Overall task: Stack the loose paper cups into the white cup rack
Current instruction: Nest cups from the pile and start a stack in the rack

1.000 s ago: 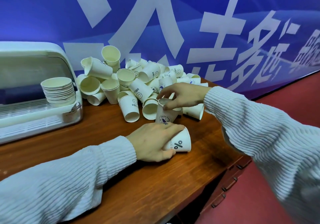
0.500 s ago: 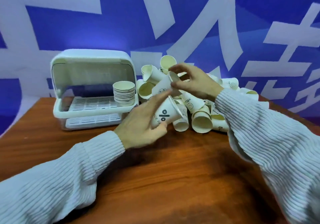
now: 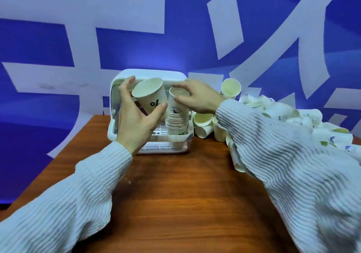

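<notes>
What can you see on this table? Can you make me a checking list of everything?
Surface: brown wooden table, bare in front.
Job's things: white cup rack at the back edge; stack of cups nested upright at its right end; percent-sign cup tilted; blue-print cup on top of the stack.
Clutter: pile of loose cups to the right of the rack.
Hands: left hand holds the percent-sign cup; right hand grips the blue-print cup's rim.
Cables: nothing seen.
Surroundings: blue banner with big white characters.

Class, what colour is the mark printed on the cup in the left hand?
Black, a percent-like mark on the cream cup, clearest in the head view.
</notes>
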A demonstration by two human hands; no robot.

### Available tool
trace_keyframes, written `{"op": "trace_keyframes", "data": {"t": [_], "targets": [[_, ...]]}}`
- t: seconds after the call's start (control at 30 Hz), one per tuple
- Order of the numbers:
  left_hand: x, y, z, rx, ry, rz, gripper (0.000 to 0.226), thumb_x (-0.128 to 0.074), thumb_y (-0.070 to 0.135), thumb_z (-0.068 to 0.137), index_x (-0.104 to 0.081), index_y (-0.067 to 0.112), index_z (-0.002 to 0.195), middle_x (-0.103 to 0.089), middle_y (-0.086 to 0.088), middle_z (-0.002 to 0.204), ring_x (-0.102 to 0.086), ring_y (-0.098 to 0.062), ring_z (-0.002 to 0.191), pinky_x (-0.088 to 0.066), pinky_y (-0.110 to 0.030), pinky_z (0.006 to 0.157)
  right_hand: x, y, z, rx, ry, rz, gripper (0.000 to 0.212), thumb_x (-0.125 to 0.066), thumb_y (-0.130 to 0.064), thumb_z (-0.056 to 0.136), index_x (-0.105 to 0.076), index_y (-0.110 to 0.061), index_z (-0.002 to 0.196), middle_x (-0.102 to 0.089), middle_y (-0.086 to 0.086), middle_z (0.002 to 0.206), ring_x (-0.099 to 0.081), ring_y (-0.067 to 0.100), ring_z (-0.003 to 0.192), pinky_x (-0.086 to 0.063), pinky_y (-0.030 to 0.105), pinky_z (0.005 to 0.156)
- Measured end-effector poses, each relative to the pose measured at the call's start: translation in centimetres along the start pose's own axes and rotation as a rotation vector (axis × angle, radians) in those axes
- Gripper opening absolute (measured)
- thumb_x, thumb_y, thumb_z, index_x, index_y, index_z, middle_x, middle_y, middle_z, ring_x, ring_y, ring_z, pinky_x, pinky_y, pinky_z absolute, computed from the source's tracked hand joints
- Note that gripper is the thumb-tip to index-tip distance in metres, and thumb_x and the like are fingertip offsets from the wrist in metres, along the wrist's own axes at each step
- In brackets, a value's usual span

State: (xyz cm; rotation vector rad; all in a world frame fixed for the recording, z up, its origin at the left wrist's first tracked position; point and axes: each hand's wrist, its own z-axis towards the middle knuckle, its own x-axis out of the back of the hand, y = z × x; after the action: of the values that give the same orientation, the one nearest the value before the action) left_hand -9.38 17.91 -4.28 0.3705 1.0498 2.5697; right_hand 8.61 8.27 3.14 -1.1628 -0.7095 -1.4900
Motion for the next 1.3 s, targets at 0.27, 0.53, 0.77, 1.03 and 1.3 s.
{"op": "trace_keyframes", "data": {"t": [0.27, 0.53, 0.77, 1.03, 1.3], "targets": [[-0.7, -1.2, 1.3, 0.095, 0.014, 0.089, 0.086, -0.084, 0.038, 0.082, -0.036, 0.022, 0.152, -0.041, 0.011, 0.145, -0.043, -0.005, 0.129, -0.038, -0.006, 0.1, -5.3, 1.6, -0.7, 0.024, -0.308, -0.095, 0.088, -0.052, -0.063, 0.097, -0.017, -0.017, 0.164, -0.021, 0.003, 0.17, -0.029, 0.024, 0.152, -0.025, 0.039, 0.124], [-4.3, -0.5, 4.8, 0.05, -0.048, 0.109, 0.089, -0.086, 0.042, 0.077, -0.041, 0.019, 0.15, -0.051, 0.002, 0.145, -0.051, -0.018, 0.131, -0.047, -0.041, 0.11, -5.0, 3.7, -3.3, -0.046, 0.006, 0.306, 0.081, -0.062, -0.058, 0.088, -0.032, -0.029, 0.158, -0.048, -0.002, 0.156, -0.046, 0.01, 0.142, -0.039, 0.041, 0.118], [-6.8, -2.5, 3.8, 0.033, -0.389, 0.512, 0.088, -0.067, 0.065, 0.084, -0.04, 0.018, 0.154, -0.046, -0.01, 0.146, -0.043, -0.03, 0.137, -0.036, -0.042, 0.111, -3.2, 5.4, -6.2, -0.084, 0.103, 0.261, 0.064, -0.063, -0.045, 0.097, -0.04, -0.028, 0.154, -0.062, 0.0, 0.139, -0.055, 0.01, 0.13, -0.044, 0.036, 0.109], [-7.0, -2.9, 2.2, -0.119, -0.45, 0.856, 0.089, -0.02, 0.085, 0.086, -0.054, 0.025, 0.143, -0.039, -0.006, 0.157, -0.018, -0.03, 0.15, -0.013, -0.054, 0.119, -2.5, 7.3, -8.5, -0.145, 0.103, 0.219, 0.06, -0.061, -0.044, 0.096, -0.043, -0.029, 0.151, -0.065, -0.005, 0.133, -0.058, 0.008, 0.125, -0.047, 0.037, 0.106], [-12.3, -0.5, -4.3, -0.602, -0.703, 0.566, 0.065, -0.049, 0.061, 0.089, -0.055, 0.021, 0.139, -0.054, -0.006, 0.142, -0.044, -0.03, 0.136, -0.042, -0.051, 0.106, 1.3, 10.8, -12.4, -0.257, 0.144, 0.089, 0.04, -0.058, -0.03, 0.095, -0.063, -0.025, 0.134, -0.069, -0.005, 0.125, -0.062, 0.01, 0.116, -0.049, 0.038, 0.103]]}}
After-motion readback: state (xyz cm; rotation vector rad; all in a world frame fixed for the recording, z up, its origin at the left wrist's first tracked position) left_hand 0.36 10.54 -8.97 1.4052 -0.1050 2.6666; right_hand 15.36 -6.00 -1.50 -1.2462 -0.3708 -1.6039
